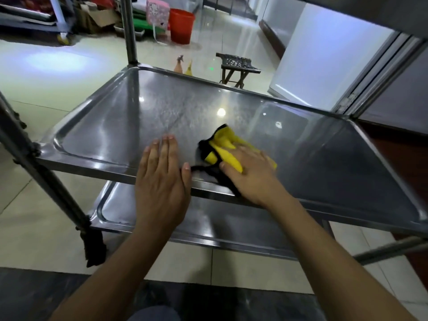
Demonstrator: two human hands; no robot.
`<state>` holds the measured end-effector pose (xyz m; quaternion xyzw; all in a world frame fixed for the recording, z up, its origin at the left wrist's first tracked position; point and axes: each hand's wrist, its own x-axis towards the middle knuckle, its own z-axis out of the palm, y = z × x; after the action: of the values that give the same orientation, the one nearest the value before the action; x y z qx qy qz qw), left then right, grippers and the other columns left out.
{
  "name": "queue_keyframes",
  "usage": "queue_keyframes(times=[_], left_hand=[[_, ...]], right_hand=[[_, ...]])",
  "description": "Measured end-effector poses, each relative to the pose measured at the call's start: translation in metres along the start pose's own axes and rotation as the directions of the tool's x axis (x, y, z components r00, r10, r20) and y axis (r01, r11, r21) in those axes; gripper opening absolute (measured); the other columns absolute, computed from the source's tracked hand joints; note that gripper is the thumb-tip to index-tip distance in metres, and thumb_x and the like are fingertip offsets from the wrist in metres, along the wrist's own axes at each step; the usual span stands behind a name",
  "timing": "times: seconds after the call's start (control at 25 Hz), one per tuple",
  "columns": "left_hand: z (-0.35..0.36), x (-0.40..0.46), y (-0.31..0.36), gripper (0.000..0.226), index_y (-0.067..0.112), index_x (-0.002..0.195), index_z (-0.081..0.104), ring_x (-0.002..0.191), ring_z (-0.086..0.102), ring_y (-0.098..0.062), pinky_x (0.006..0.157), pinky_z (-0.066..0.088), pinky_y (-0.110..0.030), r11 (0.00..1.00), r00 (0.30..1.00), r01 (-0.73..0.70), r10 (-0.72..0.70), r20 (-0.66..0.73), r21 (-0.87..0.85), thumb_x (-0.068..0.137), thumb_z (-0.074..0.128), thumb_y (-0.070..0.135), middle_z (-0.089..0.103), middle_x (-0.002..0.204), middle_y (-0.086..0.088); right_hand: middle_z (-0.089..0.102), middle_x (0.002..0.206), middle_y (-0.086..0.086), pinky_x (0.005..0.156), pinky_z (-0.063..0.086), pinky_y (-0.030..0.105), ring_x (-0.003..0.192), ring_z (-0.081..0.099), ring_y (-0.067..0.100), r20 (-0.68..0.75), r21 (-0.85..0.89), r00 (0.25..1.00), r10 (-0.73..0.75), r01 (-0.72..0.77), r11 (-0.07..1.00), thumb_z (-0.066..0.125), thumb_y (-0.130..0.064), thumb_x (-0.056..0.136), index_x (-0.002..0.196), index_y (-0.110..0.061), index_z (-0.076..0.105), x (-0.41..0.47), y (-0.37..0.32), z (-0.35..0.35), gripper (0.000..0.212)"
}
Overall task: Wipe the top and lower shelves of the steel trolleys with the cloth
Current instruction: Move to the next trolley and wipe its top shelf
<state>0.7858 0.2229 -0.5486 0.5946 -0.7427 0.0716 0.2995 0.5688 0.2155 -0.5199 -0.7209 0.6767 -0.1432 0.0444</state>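
1. Spreading under both hands, the middle shelf (231,107) of the steel trolley (30,149) fills most of the view; its raised rim runs just below the wrists.
2. Below the hands lies the lower shelf (231,225), partly hidden by the forearms.
3. Far beyond the fingertips, on the floor (46,72), stand a red bucket (181,25), a dark stool (238,66) and what seem to be two spray bottles (184,67), too small to tell for sure.
4. Left hand (162,179): released, fingers straight and together, palm flat on the shelf near its front rim, grasping nothing.
5. Right hand (250,172): fingers spread fairly flat, pressing down on the cloth; the blur hides any curl.
6. Yellow cloth (225,142) with black edging: bunched on the middle shelf under the right hand, poking out ahead of its fingertips; its black edge trails toward the left thumb, very close to it.
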Motion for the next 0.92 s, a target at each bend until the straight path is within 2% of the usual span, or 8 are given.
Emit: queue_keyframes(times=[0.12,0.2,0.32,0.4,0.52,0.68,0.76,0.92], left_hand=[[-0.002,0.001,0.002,0.061,-0.001,0.157,0.022,0.152,0.025,-0.032,0.127,0.013,-0.043,1.000,1.000,-0.003,0.003,0.028,-0.004,0.106,0.022,0.032,0.026,0.163,-0.020],[0.001,0.003,0.004,0.063,0.001,0.158,0.018,0.154,0.019,-0.030,0.127,0.011,-0.042,1.000,0.999,-0.001,0.000,0.052,0.011,0.105,0.017,0.035,0.021,0.165,-0.018],[0.006,0.003,0.000,0.064,0.004,0.159,0.016,0.155,0.015,-0.029,0.127,0.011,-0.043,1.000,0.998,0.001,-0.003,0.069,0.026,0.105,0.014,0.036,0.019,0.166,-0.016],[0.008,0.003,-0.005,0.064,0.004,0.159,0.016,0.155,0.015,-0.030,0.127,0.012,-0.044,1.000,0.998,-0.006,0.005,0.060,0.023,0.104,0.014,0.036,0.020,0.166,-0.016],[0.010,0.003,-0.006,0.065,0.002,0.159,0.013,0.155,0.014,-0.031,0.126,0.014,-0.047,1.000,0.998,-0.022,0.022,0.061,-0.007,0.103,0.014,0.035,0.017,0.166,-0.018],[0.004,0.002,-0.003,0.065,-0.002,0.158,0.016,0.154,0.016,-0.034,0.126,0.014,-0.048,1.000,0.998,-0.026,0.026,0.055,-0.014,0.103,0.015,0.034,0.019,0.165,-0.022],[0.003,0.002,-0.004,0.064,-0.003,0.157,0.017,0.154,0.015,-0.035,0.126,0.013,-0.048,0.999,0.997,-0.048,0.048,0.054,-0.003,0.104,0.015,0.033,0.019,0.164,-0.023],[0.004,0.003,-0.010,0.064,-0.004,0.156,0.022,0.151,0.023,-0.040,0.125,0.014,-0.050,0.999,0.998,-0.054,0.055,0.027,-0.004,0.105,0.015,0.035,0.025,0.162,-0.025]], right_hand=[[0.042,0.154,0.008,0.117,0.023,0.055,0.142,0.038,0.031,-0.054,-0.059,0.900,0.433,-0.436,0.898,0.035,-0.053,0.098,0.145,-0.033,0.045,0.029,0.046,-0.029,0.052],[0.044,0.150,0.016,0.116,0.026,0.056,0.138,0.040,0.036,-0.013,-0.061,0.827,0.562,-0.561,0.825,0.035,-0.048,0.100,0.146,-0.021,0.043,0.048,0.058,-0.039,0.054],[0.046,0.149,0.014,0.115,0.031,0.054,0.137,0.043,0.034,-0.026,-0.091,0.961,0.275,-0.276,0.957,0.038,-0.050,0.099,0.145,-0.026,0.045,0.052,0.015,-0.013,0.052],[0.044,0.154,0.006,0.117,0.026,0.056,0.141,0.040,0.029,-0.001,-0.069,0.996,0.092,-0.091,0.993,0.037,-0.055,0.097,0.144,-0.036,0.047,0.044,-0.006,-0.003,0.051],[0.049,0.148,0.010,0.114,0.028,0.059,0.136,0.045,0.032,-0.047,-0.055,0.966,0.253,-0.256,0.965,0.036,-0.051,0.098,0.140,-0.032,0.050,0.037,0.035,-0.018,0.048],[0.045,0.148,0.019,0.114,0.031,0.058,0.133,0.045,0.040,-0.063,-0.083,0.769,0.636,-0.639,0.764,0.037,-0.049,0.101,0.143,-0.020,0.045,0.012,0.135,-0.066,0.052],[0.042,0.152,0.019,0.117,0.025,0.058,0.137,0.041,0.040,-0.021,-0.087,0.764,0.644,-0.643,0.761,0.038,-0.051,0.101,0.148,-0.021,0.041,-0.001,0.146,-0.073,0.055],[0.047,0.151,0.010,0.115,0.026,0.049,0.140,0.041,0.033,-0.086,-0.063,0.909,0.407,-0.413,0.909,0.042,-0.050,0.100,0.143,-0.028,0.048,-0.017,0.096,-0.051,0.049]])
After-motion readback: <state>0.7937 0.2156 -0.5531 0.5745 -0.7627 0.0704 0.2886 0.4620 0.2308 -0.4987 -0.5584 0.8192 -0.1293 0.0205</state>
